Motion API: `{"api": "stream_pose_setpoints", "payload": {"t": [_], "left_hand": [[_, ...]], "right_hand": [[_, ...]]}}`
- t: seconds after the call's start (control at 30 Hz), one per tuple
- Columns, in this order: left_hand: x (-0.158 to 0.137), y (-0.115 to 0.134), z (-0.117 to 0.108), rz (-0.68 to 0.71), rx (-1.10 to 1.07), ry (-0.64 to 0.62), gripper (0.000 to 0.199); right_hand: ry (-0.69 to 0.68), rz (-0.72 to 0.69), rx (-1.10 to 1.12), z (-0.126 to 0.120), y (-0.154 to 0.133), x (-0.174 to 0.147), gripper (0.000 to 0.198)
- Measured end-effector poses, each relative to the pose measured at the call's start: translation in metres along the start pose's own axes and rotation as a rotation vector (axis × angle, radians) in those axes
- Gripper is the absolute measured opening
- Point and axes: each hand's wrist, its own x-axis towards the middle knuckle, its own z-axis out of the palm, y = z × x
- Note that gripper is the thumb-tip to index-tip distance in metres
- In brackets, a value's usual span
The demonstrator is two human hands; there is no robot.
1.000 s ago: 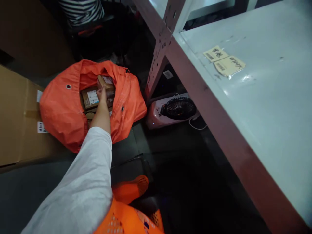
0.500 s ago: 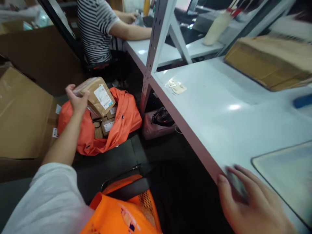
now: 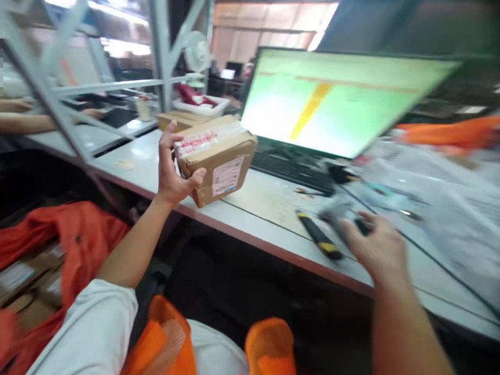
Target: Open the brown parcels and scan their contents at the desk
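At the near edge of the worktop (image 3: 144, 156), our left hand (image 3: 172, 178) grips the carton (image 3: 219, 161) and our right hand (image 3: 377, 245) curls round a blurred grey device (image 3: 336, 217), cutter (image 3: 318, 234) between, keyboard (image 3: 292, 172) and monitor (image 3: 344, 109) beyond.

No wording legible, all blurred. Cardboard box (image 3: 213, 169): white shipping label (image 3: 227, 178) on side face, dark print in rows plus blue patch near lower edge, characters not readable. Clear tape (image 3: 199, 141) along its top has red printed characters, also unreadable. Orange bag (image 3: 91, 234), lower left: boxes (image 3: 39, 315) inside, white label (image 3: 15, 275) with blue patch on one, print lost. Pale sticker (image 3: 125, 164) on tabletop (image 3: 146, 156), marks too faint to make out
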Motion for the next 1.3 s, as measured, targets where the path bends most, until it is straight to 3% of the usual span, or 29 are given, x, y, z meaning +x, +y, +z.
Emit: {"api": "stream_pose_setpoints", "payload": {"t": [0.1, 0.23, 0.37, 0.53, 0.63, 0.73, 0.87, 1.0, 1.17, 1.3], "left_hand": [[-0.018, -0.009, 0.07, -0.021, -0.18, -0.069, 0.102], [-0.056, -0.012, 0.11, -0.198, -0.264, -0.162, 0.123], [-0.086, -0.008, 0.115, -0.506, -0.337, -0.297, 0.136], [-0.089, -0.006, 0.112, -0.564, -0.297, -0.302, 0.131], [-0.088, -0.005, 0.112, -0.583, -0.28, -0.314, 0.131], [-0.088, -0.003, 0.113, -0.592, -0.283, -0.311, 0.131], [-0.088, 0.005, 0.11, -0.642, -0.303, -0.304, 0.136], [-0.088, 0.009, 0.104, -0.703, -0.31, -0.362, 0.144], [-0.093, 0.006, 0.104, -0.731, -0.205, -0.426, 0.143], [-0.094, 0.006, 0.107, -0.758, -0.122, -0.434, 0.136]], "right_hand": [[-0.094, 0.068, -0.057, -0.006, 0.033, 0.006, 0.071], [-0.161, 0.045, -0.134, 0.017, 0.056, 0.019, 0.078], [-0.226, 0.037, -0.247, 0.038, 0.044, 0.04, 0.072], [-0.237, 0.016, -0.319, 0.023, 0.015, 0.038, 0.053], [-0.222, -0.265, -0.111, -0.004, 0.003, 0.01, 0.043], [-0.318, -0.568, 0.175, -0.027, -0.012, -0.026, 0.035], [-0.395, -0.676, 0.237, -0.033, -0.032, -0.046, 0.029], [-0.317, -0.614, 0.179, -0.014, -0.02, -0.014, 0.035], [-0.201, -0.278, -0.221, 0.017, 0.033, 0.051, 0.043], [-0.193, -0.101, -0.357, 0.029, 0.062, 0.065, 0.047]]}}
